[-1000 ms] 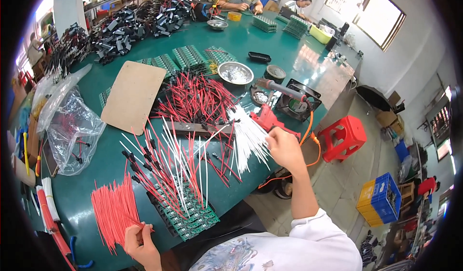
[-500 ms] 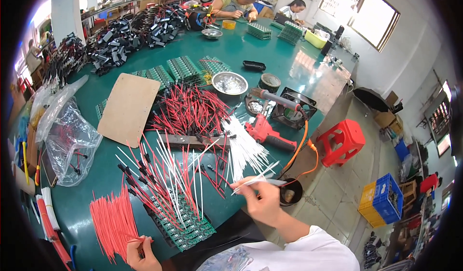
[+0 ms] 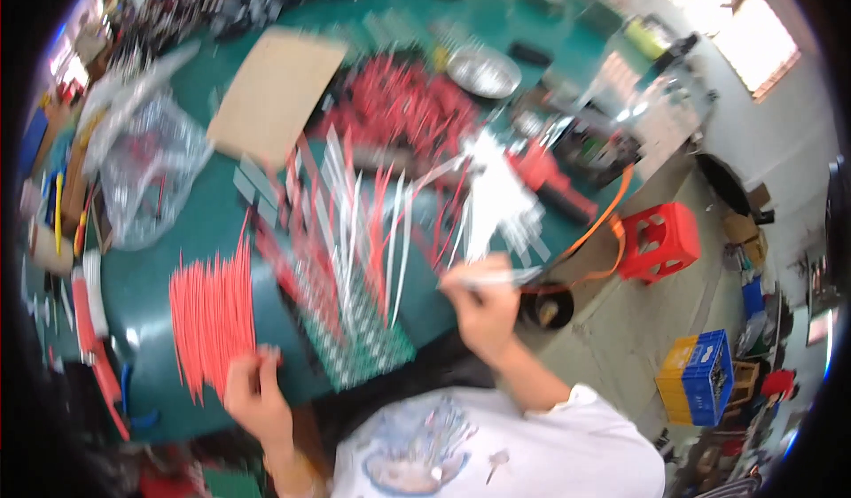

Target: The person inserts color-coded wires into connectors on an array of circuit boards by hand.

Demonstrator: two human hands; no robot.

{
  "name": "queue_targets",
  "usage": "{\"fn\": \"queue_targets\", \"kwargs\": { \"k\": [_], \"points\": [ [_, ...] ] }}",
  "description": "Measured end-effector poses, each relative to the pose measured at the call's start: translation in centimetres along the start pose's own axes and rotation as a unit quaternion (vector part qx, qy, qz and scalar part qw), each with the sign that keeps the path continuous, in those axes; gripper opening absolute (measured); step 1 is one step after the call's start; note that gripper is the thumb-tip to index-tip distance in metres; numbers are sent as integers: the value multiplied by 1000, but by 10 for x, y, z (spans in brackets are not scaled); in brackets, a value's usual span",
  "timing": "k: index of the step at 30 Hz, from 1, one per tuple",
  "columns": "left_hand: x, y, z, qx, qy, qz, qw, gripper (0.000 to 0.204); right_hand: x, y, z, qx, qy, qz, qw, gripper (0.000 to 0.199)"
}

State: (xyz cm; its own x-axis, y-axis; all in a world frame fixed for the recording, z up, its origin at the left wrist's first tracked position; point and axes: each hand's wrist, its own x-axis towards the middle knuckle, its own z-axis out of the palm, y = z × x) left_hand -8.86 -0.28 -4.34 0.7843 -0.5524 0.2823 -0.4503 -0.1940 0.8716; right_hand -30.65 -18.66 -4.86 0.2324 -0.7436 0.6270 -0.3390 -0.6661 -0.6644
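Head cam: R hand [image 3: 487, 314] drawn back from white-wire bundle [image 3: 498, 198], pinching wht wires [image 3: 516, 276], so pick-up looks done; L hand [image 3: 255, 396] narrow by red wires [image 3: 211, 325], hold unclear.

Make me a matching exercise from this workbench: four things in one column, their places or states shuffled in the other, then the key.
Column 1
1. Left hand
2. Right hand
3. Red plastic stool
4. Tan flat board

Column 2
A. On the floor, right of the green table
B. Just right of the clear plastic bag
C. At the lower right of the straight red wire bundle
D. Pinching thin white wires

Pairs: 1-C, 2-D, 3-A, 4-B
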Motion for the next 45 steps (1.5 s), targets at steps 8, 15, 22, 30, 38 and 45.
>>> {"fn": "queue_targets", "kwargs": {
  "k": [8,15,22,30,38,45],
  "points": [
    [5,55,7,-222,-57,-92,969,7,5,-52,-14,244,-36,153,957,14],
    [-4,55,25,-174,-98,20,980,15,-15,-69,27,151,-99,-14,983,17],
    [-4,53,33,-96,-106,116,983,17,-16,-69,30,133,-129,-65,981,20],
    [1,56,37,-58,-108,169,978,17,-14,-65,34,113,-102,-107,982,27],
    [5,62,33,-26,-136,156,978,12,-13,-65,34,88,-113,-139,980,32],
    [2,57,29,-65,-126,131,981,11,-14,-67,35,93,-100,-130,982,32]
  ]
}}
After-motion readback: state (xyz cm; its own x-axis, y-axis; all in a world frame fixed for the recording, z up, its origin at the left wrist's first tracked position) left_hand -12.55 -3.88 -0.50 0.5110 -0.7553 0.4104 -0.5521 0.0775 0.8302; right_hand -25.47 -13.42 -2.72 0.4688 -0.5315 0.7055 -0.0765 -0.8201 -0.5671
